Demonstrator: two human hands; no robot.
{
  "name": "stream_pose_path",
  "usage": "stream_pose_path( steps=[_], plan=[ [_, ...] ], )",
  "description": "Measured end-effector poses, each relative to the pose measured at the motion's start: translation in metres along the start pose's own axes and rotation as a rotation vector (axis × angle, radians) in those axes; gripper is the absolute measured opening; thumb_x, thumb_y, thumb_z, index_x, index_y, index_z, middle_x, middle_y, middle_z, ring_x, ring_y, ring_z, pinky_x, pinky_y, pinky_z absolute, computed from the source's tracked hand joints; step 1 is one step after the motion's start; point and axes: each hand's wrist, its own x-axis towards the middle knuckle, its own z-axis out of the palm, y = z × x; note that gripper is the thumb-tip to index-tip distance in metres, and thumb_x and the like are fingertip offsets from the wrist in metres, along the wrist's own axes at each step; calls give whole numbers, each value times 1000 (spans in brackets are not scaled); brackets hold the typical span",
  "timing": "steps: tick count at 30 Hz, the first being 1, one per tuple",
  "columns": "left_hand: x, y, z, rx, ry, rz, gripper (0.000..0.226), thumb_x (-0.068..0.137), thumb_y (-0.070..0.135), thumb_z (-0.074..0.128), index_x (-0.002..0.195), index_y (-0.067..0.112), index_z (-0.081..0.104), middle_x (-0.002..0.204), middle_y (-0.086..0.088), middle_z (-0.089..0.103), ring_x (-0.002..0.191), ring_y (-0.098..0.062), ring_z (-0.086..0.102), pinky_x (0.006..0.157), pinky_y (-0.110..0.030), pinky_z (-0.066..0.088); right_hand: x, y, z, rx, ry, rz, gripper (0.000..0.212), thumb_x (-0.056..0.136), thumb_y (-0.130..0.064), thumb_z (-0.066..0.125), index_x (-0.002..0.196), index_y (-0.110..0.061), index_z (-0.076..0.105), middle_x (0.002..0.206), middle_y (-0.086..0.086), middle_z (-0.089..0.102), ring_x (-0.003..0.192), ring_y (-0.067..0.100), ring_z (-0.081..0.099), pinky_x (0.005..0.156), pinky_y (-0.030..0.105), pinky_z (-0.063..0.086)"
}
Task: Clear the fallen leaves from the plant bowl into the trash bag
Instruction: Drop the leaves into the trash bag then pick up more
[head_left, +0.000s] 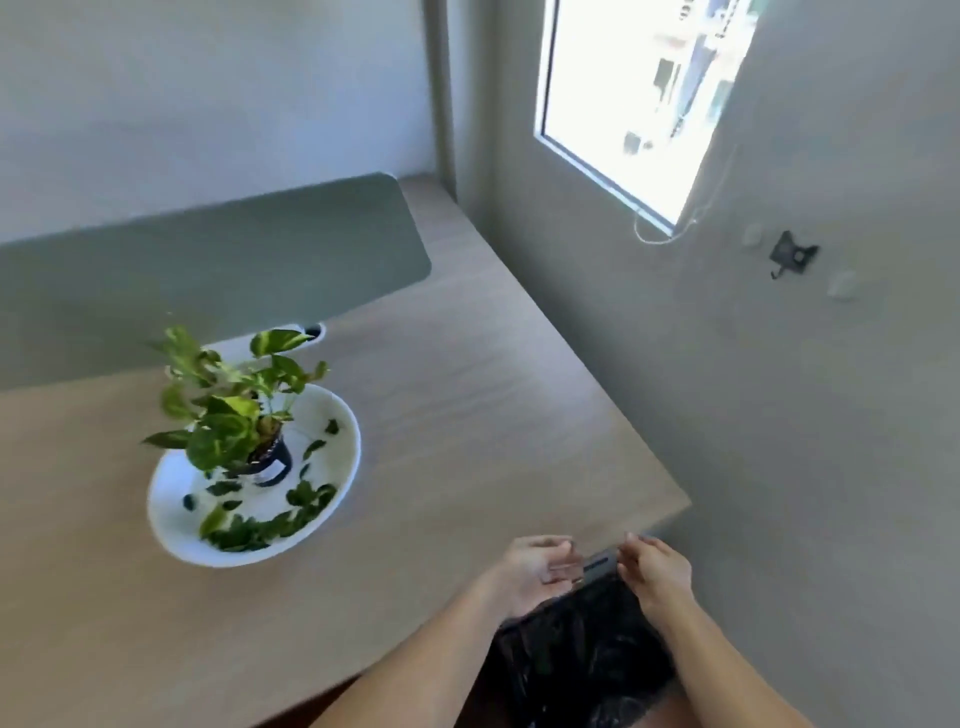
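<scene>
A white bowl (340, 415) stands on the wooden table (467, 395), left of centre. In it sits a small dark pot with a green and yellow leafy plant (228, 405). Several loose green leaves (260, 530) lie on the bowl's floor, mostly along its near rim. A black trash bag (587, 654) hangs past the table's near right corner. My left hand (535, 574) and my right hand (657, 569) hover over the bag's mouth, palms facing each other, fingers spread, blurred. Whether a leaf lies in either hand is unclear.
A green panel (218, 260) stands along the table's back edge, with a cable hole (313, 329) in front of it. A grey wall with a bright window (639, 104) and a black hook (789, 254) is on the right.
</scene>
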Motion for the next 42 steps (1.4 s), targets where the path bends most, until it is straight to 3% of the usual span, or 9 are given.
stream_pose_path(
  steps=[3, 10, 15, 22, 27, 31, 34, 38, 42],
  plan=[
    [-44, 36, -49, -48, 52, 135, 15, 95, 7, 52, 87, 16, 63, 67, 5, 73, 64, -9, 69, 62, -21, 52, -20, -23, 53, -55, -155, -77, 17, 93, -4, 52, 78, -12, 54, 41, -2, 60, 38, 7, 58, 44, 18, 46],
    [-133, 69, -214, -105, 449, 268, 16, 95, 5, 50, 84, 12, 60, 80, -4, 64, 70, -13, 60, 65, -23, 47, -75, -10, 203, -397, -435, -190, 9, 87, 0, 60, 96, -2, 62, 68, 9, 57, 51, 14, 56, 42, 16, 49],
    [-151, 75, -320, 453, 899, 294, 2, 84, 12, 59, 83, 12, 61, 86, -3, 60, 84, -22, 59, 73, -26, 46, -115, 28, 298, -907, -551, -500, 12, 79, -8, 65, 89, -10, 72, 72, 9, 69, 58, 20, 60, 64, 30, 57],
    [-129, 85, -361, 1172, 737, 113, 68, 69, 35, 75, 129, 15, 49, 130, -11, 37, 116, -31, 47, 101, -37, 45, -145, 87, 373, -1641, -712, -716, 66, 70, -30, 76, 130, -23, 50, 119, 6, 52, 105, 25, 55, 88, 37, 52],
    [-112, 79, -370, 1335, 799, 131, 66, 70, 34, 75, 128, 18, 47, 133, -13, 33, 118, -34, 40, 103, -38, 42, -143, 124, 388, -1856, -583, -821, 81, 70, -37, 76, 137, -26, 31, 128, 11, 33, 113, 34, 43, 97, 41, 47],
    [-101, 76, -379, 1206, 733, 163, 26, 72, 13, 60, 97, 15, 54, 107, -7, 45, 91, -25, 49, 79, -41, 50, -139, 134, 387, -1726, -566, -832, 47, 77, -16, 63, 122, -17, 46, 117, 10, 35, 98, 32, 46, 88, 38, 49],
    [-101, 73, -389, 1046, 810, 281, 14, 66, 1, 49, 71, 14, 46, 68, -2, 42, 55, -18, 35, 50, -30, 33, -138, 135, 388, -1618, -580, -851, 14, 80, -1, 49, 89, -8, 58, 97, 8, 42, 76, 28, 51, 68, 31, 46],
    [-107, 88, -399, 817, 708, 352, 32, 77, 0, 70, 59, 23, 55, 73, 9, 60, 73, -9, 57, 63, -4, 37, -132, 126, 390, -1388, -559, -735, 18, 73, 8, 54, 72, -4, 68, 75, 4, 58, 68, 21, 53, 64, 32, 49],
    [-116, 103, -401, 203, 647, 313, 21, 72, -5, 76, 65, 13, 68, 69, 1, 69, 74, -14, 65, 60, -10, 54, -131, 103, 385, -996, -458, -458, 6, 74, -4, 73, 72, -10, 72, 74, 3, 71, 65, 19, 66, 60, 17, 55]
  ],
)
